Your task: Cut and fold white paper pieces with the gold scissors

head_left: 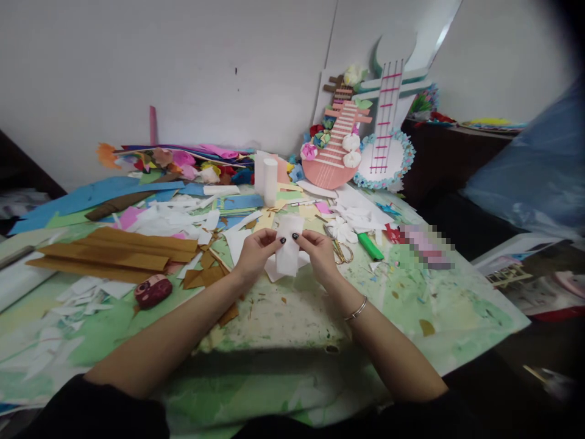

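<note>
Fingers (273,246) of left hand (254,253) and right hand (323,252) pinch thin-looking white paper (287,261); uneven pulling could tear it.

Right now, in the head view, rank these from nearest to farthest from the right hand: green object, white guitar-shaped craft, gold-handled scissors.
1. Gold-handled scissors: just right of the right hand.
2. Green object: farther right, past the scissors.
3. White guitar-shaped craft: at the back right, well beyond both.
</note>
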The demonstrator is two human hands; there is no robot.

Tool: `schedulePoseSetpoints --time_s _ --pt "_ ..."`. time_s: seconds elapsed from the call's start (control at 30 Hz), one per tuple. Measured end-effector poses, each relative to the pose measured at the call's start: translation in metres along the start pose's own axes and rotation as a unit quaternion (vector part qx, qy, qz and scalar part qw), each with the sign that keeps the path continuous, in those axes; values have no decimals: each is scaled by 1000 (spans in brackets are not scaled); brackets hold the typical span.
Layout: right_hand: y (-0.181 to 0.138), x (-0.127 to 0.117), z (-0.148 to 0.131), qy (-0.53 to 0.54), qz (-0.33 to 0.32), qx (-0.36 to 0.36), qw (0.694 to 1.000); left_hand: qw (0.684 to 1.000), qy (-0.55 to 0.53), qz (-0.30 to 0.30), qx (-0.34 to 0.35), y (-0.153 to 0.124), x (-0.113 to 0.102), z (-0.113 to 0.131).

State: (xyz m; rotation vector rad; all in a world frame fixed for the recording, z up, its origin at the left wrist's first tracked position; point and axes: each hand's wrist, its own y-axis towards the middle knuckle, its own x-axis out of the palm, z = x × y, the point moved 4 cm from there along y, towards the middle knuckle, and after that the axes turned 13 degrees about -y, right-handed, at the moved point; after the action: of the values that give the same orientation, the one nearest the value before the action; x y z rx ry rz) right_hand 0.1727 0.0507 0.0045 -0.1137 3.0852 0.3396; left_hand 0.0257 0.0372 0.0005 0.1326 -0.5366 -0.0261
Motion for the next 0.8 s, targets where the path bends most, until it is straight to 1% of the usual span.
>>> schedulePoseSetpoints --time_s 0.1,0.23,0.37,0.53,0.67,0.8 --pt "-1 3 -1 12 -22 9 1000 999 34 -24 2 -1 1 -1" --pt "-1 -2 1 8 9 10 1000 998 30 -37 -35 -4 5 -2" --pt "0 -5 2 33 33 16 999 995 32 -62 -70 -5 9 -4" --pt "1 -6 1 59 37 22 997 995 40 -62 -63 -4 7 -1" --pt "3 -14 -2 63 79 17 995 990 64 -83 -95 -3 5 -2" --pt "5 -23 -7 38 123 -2 992 986 68 -97 -113 0 1 -3"
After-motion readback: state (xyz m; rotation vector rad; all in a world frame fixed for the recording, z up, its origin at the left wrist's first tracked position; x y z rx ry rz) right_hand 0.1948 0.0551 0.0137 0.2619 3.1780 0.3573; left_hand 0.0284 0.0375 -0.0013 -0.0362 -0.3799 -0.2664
